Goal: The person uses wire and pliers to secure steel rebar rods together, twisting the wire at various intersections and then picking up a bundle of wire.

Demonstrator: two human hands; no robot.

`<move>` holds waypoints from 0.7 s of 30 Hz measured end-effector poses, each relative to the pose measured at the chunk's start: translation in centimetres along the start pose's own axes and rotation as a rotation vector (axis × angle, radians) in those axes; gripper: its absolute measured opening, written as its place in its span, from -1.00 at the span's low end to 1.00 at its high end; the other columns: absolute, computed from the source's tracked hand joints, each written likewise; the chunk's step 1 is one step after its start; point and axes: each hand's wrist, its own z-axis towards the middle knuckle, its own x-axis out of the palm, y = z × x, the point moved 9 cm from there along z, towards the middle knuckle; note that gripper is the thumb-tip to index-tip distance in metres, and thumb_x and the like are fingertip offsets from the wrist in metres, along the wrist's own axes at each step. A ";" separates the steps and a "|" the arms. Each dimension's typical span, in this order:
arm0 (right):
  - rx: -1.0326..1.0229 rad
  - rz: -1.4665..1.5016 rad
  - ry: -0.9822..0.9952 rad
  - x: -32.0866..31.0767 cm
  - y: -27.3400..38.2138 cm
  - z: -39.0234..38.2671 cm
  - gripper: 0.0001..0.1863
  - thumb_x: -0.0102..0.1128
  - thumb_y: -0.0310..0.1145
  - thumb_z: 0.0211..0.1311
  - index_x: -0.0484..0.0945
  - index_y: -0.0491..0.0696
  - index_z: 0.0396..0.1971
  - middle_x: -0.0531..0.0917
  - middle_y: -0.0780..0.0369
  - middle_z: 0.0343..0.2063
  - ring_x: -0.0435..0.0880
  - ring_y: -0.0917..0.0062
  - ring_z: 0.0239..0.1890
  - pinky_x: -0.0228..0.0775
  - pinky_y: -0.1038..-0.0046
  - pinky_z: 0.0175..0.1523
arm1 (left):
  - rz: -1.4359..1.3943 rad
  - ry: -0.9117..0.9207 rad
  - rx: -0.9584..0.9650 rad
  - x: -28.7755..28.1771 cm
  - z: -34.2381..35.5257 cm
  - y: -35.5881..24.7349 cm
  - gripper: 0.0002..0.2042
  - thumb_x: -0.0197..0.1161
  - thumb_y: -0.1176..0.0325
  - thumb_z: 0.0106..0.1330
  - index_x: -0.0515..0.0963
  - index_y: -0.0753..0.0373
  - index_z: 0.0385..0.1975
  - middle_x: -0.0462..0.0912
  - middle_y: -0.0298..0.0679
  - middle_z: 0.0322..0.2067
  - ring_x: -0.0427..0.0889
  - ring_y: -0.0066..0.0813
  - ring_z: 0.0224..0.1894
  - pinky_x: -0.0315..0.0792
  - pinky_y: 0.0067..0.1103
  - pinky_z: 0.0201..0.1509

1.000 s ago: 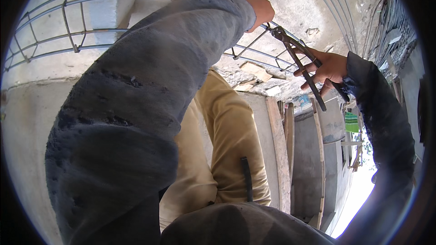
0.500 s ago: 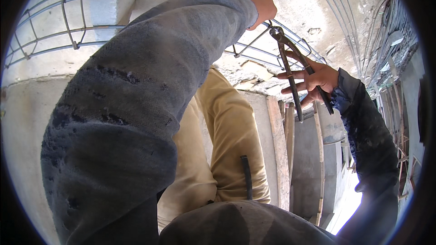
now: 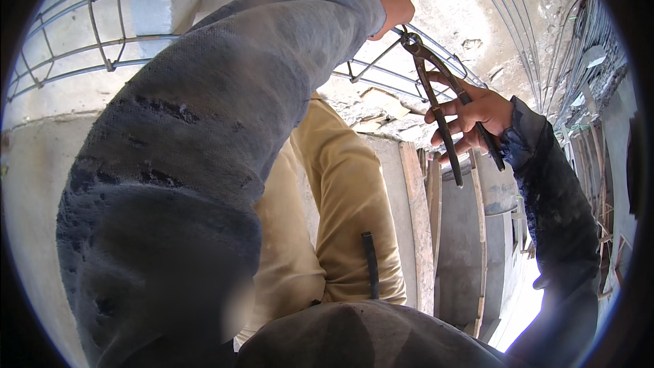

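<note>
My right hand (image 3: 477, 108) holds a pair of dark end-cutting pincers (image 3: 437, 86), fingers around the two long handles, which stand spread apart. The jaws point up and away, close to a steel rebar cage (image 3: 371, 70) near a joint of its bars. Just beyond the jaws is my left hand (image 3: 395, 7), at the top of the cage. Its back faces me and its fingers are hidden, so what it grips does not show. A thin wire end appears at the jaws, too small to make out well.
The cage (image 3: 102, 48) runs on to the left over a pale concrete floor. Loose long bars (image 3: 511, 13) and a bundle of rods (image 3: 591, 51) lie at the right. Wooden boards (image 3: 417, 218) stand below the concrete edge, beside my tan-trousered legs (image 3: 347, 197).
My right hand and the pincers have shifted slightly right, the handles a little closer together. My left hand and sleeve have moved slightly up and left.
</note>
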 end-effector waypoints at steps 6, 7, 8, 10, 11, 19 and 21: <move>-0.013 -0.227 -0.179 -2.3 -0.5 0.5 -0.22 -0.27 -0.69 -0.14 0.02 0.02 0.24 0.37 0.15 -0.39 0.45 0.44 -0.42 0.46 0.28 -0.39 | 0.007 0.084 0.027 0.2 0.6 -0.1 -0.65 0.39 0.60 -0.34 0.60 0.28 -0.41 0.62 -0.10 -0.44 0.64 -0.23 -0.36 0.49 -0.39 -0.46; 0.006 -0.375 -0.253 -3.0 -0.3 0.7 -0.26 -0.24 -0.66 -0.12 0.03 -0.02 0.22 0.38 0.18 -0.45 0.44 0.48 -0.44 0.44 0.32 -0.43 | 0.009 0.106 0.024 0.4 0.6 0.1 -0.65 0.39 0.60 -0.34 0.60 0.28 -0.41 0.62 -0.10 -0.44 0.64 -0.23 -0.36 0.49 -0.39 -0.46; 0.025 -0.513 -0.343 -3.9 -0.2 0.3 -0.30 -0.20 -0.64 -0.09 0.05 -0.06 0.21 0.38 0.21 -0.51 0.43 0.51 -0.46 0.42 0.36 -0.47 | 0.012 0.120 0.036 0.4 0.8 -0.2 -0.65 0.38 0.60 -0.34 0.60 0.28 -0.41 0.62 -0.10 -0.44 0.64 -0.23 -0.36 0.49 -0.39 -0.46; -0.163 -1.288 -0.495 -4.7 2.8 0.6 -0.42 -0.15 -0.56 -0.02 0.14 -0.12 0.13 0.50 0.07 -0.50 0.58 0.33 -0.43 0.43 0.36 -0.36 | 0.040 0.076 0.020 0.3 0.9 -0.2 -0.66 0.38 0.60 -0.34 0.60 0.28 -0.42 0.62 -0.10 -0.43 0.64 -0.22 -0.35 0.49 -0.38 -0.45; -0.206 -1.418 -0.561 -4.2 3.8 0.1 -0.43 -0.12 -0.59 -0.03 0.17 -0.11 0.11 0.49 0.10 -0.51 0.58 0.31 -0.48 0.42 0.35 -0.39 | 0.051 0.057 0.006 0.4 0.8 0.0 -0.66 0.38 0.60 -0.34 0.60 0.28 -0.42 0.62 -0.11 -0.43 0.64 -0.21 -0.34 0.49 -0.38 -0.45; -0.152 -1.881 -0.948 -0.3 4.6 -2.1 -0.60 -0.06 -0.47 0.12 0.22 -0.27 -0.02 0.49 0.01 -0.34 0.63 0.23 -0.34 0.50 0.32 -0.29 | -0.147 -0.724 -0.100 -4.5 -7.0 -1.0 -0.69 0.21 0.53 -0.09 0.53 0.23 -0.25 0.57 -0.17 -0.32 0.54 -0.23 -0.22 0.45 -0.44 -0.11; -0.163 -1.801 -0.963 -1.5 3.6 -1.8 -0.67 -0.04 -0.43 0.13 0.25 -0.25 -0.11 0.49 0.02 -0.35 0.63 0.25 -0.41 0.51 0.35 -0.36 | -0.741 -0.966 -0.368 -3.8 -10.3 -2.6 -0.77 0.22 0.47 -0.02 0.50 0.25 -0.30 0.53 -0.17 -0.29 0.50 -0.33 -0.24 0.44 -0.46 -0.12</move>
